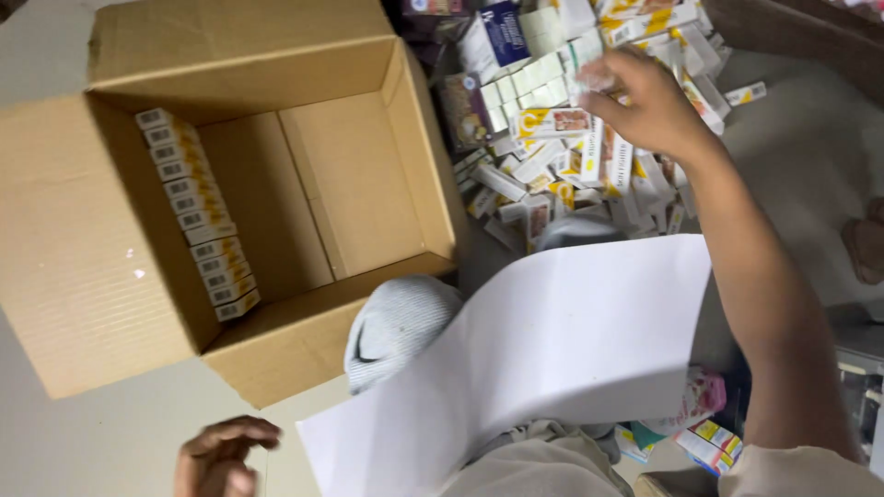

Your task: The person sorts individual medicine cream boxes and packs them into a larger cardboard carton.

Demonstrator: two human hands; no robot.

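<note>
My right hand reaches out over a heap of small white and yellow cartons and closes on a few pale ones at the top of the heap; the hand is blurred. My left hand hovers low at the bottom edge, fingers curled and apart, holding nothing, beside a large white sheet of paper that lies across my lap. An open brown cardboard box stands to the left, with a row of several small cartons lined up along its left inner wall.
A grey sock-covered foot pokes out between the box and the paper. A dark blue package lies at the top of the heap. More colourful packets sit at the lower right. The floor is pale.
</note>
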